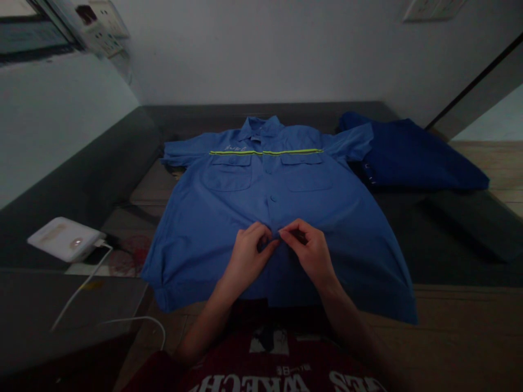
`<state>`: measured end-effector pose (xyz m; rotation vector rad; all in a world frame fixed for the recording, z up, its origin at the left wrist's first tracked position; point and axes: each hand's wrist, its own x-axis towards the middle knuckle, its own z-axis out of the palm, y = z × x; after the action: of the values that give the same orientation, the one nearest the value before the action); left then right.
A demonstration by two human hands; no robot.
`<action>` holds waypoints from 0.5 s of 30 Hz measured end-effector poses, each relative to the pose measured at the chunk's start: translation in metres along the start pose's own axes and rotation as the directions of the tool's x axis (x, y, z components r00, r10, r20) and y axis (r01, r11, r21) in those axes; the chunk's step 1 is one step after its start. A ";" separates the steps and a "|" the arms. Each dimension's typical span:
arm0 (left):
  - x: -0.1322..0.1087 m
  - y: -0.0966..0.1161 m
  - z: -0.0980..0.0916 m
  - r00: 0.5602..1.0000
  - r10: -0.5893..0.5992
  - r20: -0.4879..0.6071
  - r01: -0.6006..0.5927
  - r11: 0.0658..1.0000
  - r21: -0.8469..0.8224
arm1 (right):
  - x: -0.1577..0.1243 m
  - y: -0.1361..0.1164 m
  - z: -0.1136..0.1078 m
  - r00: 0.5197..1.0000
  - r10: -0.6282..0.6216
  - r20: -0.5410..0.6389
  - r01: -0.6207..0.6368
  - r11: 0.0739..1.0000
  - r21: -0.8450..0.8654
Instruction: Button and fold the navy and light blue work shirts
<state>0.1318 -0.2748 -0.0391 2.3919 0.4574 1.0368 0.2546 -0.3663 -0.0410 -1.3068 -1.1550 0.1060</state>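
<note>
A blue short-sleeved work shirt (pixel 229 218) with a yellow-green stripe across the chest and two chest pockets lies flat, front up, collar away from me. My left hand (pixel 248 256) and my right hand (pixel 308 250) meet at the shirt's front placket, low on its middle. Both hands pinch the fabric edges there, fingers curled and fingertips nearly touching each other. One fastened button (pixel 273 198) shows just above them on the placket.
A darker blue garment (pixel 412 155) lies folded at the right, beside the shirt's sleeve. A white device (pixel 65 239) with a white cable sits at the left. Dark cushioned ledges border the surface at left and back.
</note>
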 end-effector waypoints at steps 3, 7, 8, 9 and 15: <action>0.000 0.000 0.003 1.000 0.011 -0.022 -0.010 0.998 0.056 | 0.001 0.002 -0.001 0.999 0.017 0.028 -0.017 1.000 0.011; 0.000 -0.002 0.005 0.999 -0.014 -0.034 0.014 1.000 -0.002 | 0.001 0.000 -0.003 0.998 0.001 0.058 0.000 1.000 -0.029; 0.000 -0.003 0.004 1.000 -0.017 -0.024 0.016 0.999 -0.039 | 0.001 -0.001 -0.005 0.997 -0.023 0.067 0.026 0.998 -0.050; 0.000 -0.004 0.003 1.000 -0.016 -0.011 0.016 0.997 -0.077 | 0.001 -0.002 -0.006 0.996 -0.055 0.076 0.061 0.995 -0.073; 0.000 -0.004 -0.001 1.000 -0.020 -0.016 0.019 0.999 -0.041 | 0.000 0.000 -0.015 0.977 -0.207 0.060 0.215 0.952 -0.217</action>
<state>0.1307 -0.2712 -0.0415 2.3403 0.4600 1.0486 0.2648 -0.3763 -0.0386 -1.3713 -1.3608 -0.1617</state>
